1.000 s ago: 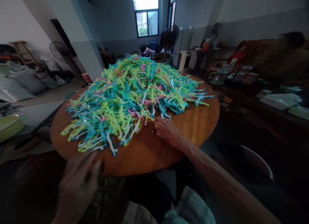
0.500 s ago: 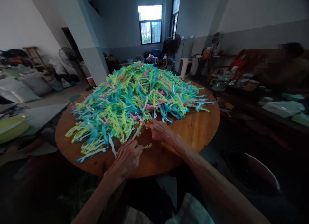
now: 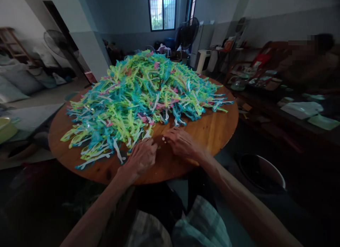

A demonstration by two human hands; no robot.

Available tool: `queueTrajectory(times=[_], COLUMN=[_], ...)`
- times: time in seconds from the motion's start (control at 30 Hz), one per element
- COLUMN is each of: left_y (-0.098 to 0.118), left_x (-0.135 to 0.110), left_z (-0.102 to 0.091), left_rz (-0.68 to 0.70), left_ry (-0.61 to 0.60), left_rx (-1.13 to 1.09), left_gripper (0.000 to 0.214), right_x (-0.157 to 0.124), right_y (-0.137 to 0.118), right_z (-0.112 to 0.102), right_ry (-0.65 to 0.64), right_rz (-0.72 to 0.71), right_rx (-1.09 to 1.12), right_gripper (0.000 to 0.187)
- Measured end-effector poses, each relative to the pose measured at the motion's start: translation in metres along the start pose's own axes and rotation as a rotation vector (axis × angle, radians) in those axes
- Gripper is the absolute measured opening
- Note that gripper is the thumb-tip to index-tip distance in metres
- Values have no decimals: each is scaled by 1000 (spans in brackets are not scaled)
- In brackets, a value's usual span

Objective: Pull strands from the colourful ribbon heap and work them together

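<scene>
A big heap of thin, looped plastic strips [image 3: 143, 91] in blue, yellow-green, pink and white covers much of the round wooden table [image 3: 212, 133]. At the near edge of the heap, my left hand [image 3: 143, 155] is closed, its fingers curled over the tabletop. A small yellow-green end shows at its fingertips; the rest of that strip is hidden. My right hand [image 3: 180, 142] is a short way to the right, fingers bent and pressed together near the wood. Small white bits show by its fingertips, and what it holds is too small to make out.
A dark bucket [image 3: 261, 172] with a pale rim stands at the lower right. On the right, a person sits behind a low table with a glass pot [image 3: 240, 83] and plastic bags [image 3: 302, 108]. A yellow basin [image 3: 6, 129] is at the far left; a standing fan [image 3: 187, 32] is behind the heap.
My view has tipped downward. The yellow-green strip that stuck out from my left hand now barely shows. My right hand has drawn back from the heap's edge.
</scene>
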State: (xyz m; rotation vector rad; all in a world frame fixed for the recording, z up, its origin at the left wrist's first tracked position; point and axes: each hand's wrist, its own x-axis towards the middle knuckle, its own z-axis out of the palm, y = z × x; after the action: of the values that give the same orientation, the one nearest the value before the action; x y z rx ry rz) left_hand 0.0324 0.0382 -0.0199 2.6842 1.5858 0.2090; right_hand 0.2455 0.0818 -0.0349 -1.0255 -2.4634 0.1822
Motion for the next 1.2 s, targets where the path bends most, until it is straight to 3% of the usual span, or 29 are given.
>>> queueTrajectory(times=[0.17,0.4,0.57,0.87,1.07,1.2], left_y=[12,14,14,11,8,6], left_x=[4,3,2,0,-1,-1], left_z=[-3,2,2,2,3,6], left_rz=[82,150,175,211,257,303], left_ry=[112,243,210,178,201,214], left_rx=[-46,-160,-180,-173,-176,-167], left_gripper=[25,27,23,22,21,20], right_x=[-23,-38,-42,-42,-41,-41], right_y=[-7,-13,-12,-12,-18,-21], right_z=[-3,-8,-6,-5,-5,-7], right_ry=[153,19,2,-56,12,32], right_rz=[54,309,375,433,359,300], right_rx=[383,914,1194,1199,890,832], right_gripper=[27,31,44,51,39,37])
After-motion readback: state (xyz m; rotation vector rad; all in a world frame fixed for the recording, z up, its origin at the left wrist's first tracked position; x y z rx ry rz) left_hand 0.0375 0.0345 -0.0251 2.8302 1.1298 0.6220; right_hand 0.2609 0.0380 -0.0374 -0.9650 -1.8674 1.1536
